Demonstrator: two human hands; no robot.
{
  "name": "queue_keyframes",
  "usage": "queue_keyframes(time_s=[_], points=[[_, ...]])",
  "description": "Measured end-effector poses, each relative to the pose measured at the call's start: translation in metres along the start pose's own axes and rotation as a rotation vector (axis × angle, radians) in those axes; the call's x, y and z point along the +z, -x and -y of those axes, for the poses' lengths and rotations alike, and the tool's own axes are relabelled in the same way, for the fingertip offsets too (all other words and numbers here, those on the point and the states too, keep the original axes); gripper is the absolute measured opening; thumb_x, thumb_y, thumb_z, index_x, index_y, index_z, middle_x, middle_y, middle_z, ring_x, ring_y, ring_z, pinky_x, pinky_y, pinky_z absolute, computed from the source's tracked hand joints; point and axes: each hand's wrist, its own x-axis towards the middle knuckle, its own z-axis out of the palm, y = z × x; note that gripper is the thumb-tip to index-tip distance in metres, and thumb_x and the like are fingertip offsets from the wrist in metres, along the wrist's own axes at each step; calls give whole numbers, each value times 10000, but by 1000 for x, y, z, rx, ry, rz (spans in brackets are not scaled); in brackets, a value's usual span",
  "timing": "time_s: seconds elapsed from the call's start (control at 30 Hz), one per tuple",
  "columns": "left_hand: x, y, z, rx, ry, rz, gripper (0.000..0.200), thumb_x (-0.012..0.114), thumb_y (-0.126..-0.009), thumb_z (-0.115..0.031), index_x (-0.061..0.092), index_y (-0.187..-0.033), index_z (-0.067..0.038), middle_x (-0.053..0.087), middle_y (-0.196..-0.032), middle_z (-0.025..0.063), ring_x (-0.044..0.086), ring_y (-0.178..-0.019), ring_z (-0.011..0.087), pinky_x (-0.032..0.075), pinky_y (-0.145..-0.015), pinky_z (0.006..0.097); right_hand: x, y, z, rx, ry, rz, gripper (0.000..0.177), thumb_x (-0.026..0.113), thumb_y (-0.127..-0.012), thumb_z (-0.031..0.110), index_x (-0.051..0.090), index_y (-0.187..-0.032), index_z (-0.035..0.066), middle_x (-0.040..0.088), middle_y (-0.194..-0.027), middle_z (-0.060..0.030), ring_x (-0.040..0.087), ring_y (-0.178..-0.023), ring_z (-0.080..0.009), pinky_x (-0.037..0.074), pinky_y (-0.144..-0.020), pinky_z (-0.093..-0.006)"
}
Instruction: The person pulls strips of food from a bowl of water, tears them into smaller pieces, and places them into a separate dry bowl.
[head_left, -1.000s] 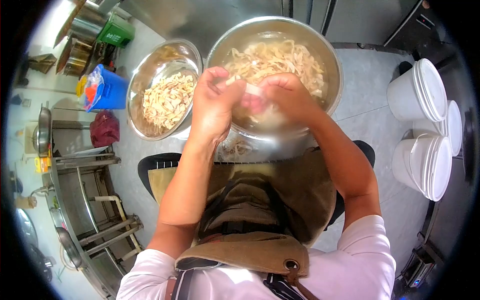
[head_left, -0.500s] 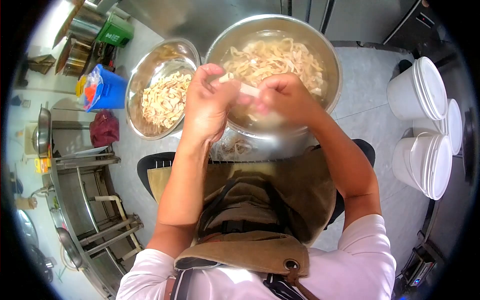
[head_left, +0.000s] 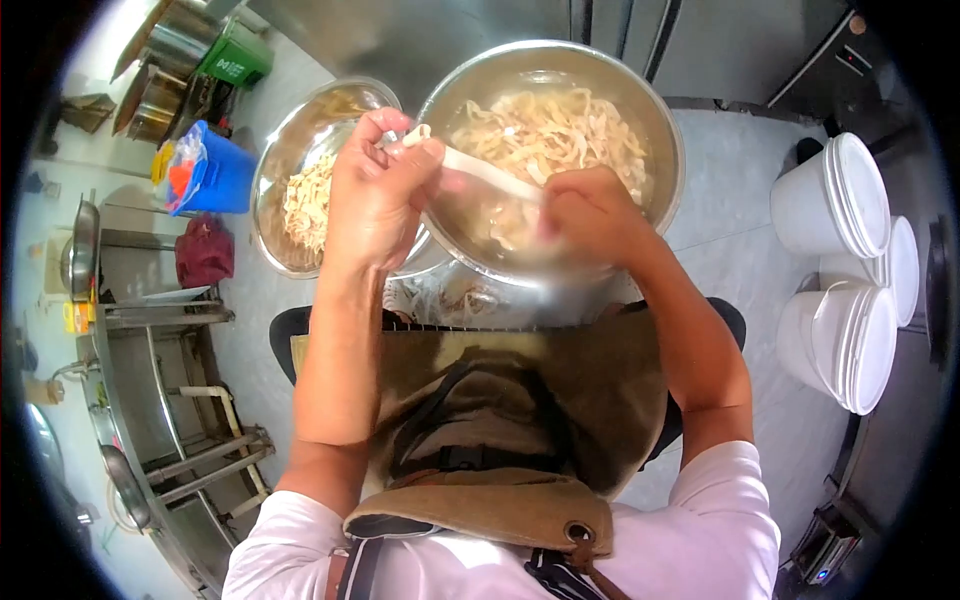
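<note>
A long pale strip, which looks like a length of intestine, is stretched between my two hands over the large metal basin. My left hand pinches one end, where a short tube-like tip sticks up past the thumb. The other end disappears into the closed fingers of my right hand, which is partly blurred. Below them, the large round basin holds cloudy water and many similar pale strips. Behind my left hand stands a smaller metal bowl with a heap of thinner, curled pale pieces.
Several white lidded buckets stand on the floor at the right. On the left are a blue bin, a green container, a dark red cloth-like item and a metal rack. A brown apron covers my lap.
My left hand has moved left, away from my right hand. More of the pale strip now shows between them, drawn out longer and sloping down to the right.
</note>
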Motion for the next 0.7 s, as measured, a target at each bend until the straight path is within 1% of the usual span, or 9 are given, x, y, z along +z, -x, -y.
queue_keyframes(time_s=[0.17,0.27,0.4,0.43,0.53,0.57,0.63,0.67,0.7], points=[[-14,-11,-32,84,-58,-6,283,611,-847,32,428,-1054,-30,640,-813,134,656,-653,217,567,-623,311,-3,1,-12,-91,111,-25,264,476,-824,101,622,-638,-17,619,-611,-76,584,-578,-134,471,-580,-275],[-23,-19,-58,151,-48,-5,284,611,-847,28,433,-1062,-24,639,-824,136,656,-654,222,566,-623,309,-9,2,-7,-61,-43,-10,214,477,-792,75,629,-647,37,616,-638,-66,601,-624,-139,483,-607,-281],[-37,-35,-89,244,-5,5,293,621,-844,7,441,-1075,10,637,-865,139,658,-727,225,585,-691,360,-8,2,1,42,-222,-36,253,448,-795,82,613,-630,-16,644,-667,-108,592,-611,-167,484,-619,-290],[-36,-37,-94,255,-27,3,286,602,-833,7,444,-1071,15,617,-860,142,657,-770,250,586,-730,409,-7,0,5,45,-292,-36,248,439,-792,72,607,-636,-22,645,-670,-118,595,-614,-175,487,-622,-297],[-11,-34,-97,140,239,58,196,545,-836,6,531,-1030,-22,625,-821,115,654,-832,292,554,-823,440,-6,-6,19,1,-458,-18,227,415,-786,46,587,-660,-32,642,-675,-145,604,-624,-196,497,-631,-315],[-7,-36,-92,93,253,56,204,525,-823,-13,530,-1027,-19,611,-822,119,643,-812,278,550,-761,440,-5,-9,23,-24,-503,-9,220,408,-785,37,580,-669,-34,641,-676,-153,607,-628,-202,500,-634,-320],[1,-40,-86,-75,-48,188,217,555,-835,-82,540,-1047,-35,608,-833,90,599,-718,204,501,-668,346,3,-14,28,-350,-118,-141,210,403,-785,33,573,-680,-31,641,-680,-158,610,-631,-208,502,-633,-324],[8,-42,-84,-158,-204,250,229,570,-842,-116,545,-1057,-43,606,-838,75,577,-671,168,477,-622,298,1,-17,33,-359,-98,-116,213,401,-795,34,572,-686,-30,639,-686,-155,610,-632,-206,504,-633,-322],[21,-35,-80,-87,-409,328,207,597,-843,-153,579,-1018,-44,607,-806,54,561,-651,149,464,-610,289,-1,-21,39,-368,-79,-90,217,399,-805,35,571,-691,-30,638,-692,-153,610,-634,-203,505,-633,-320]])
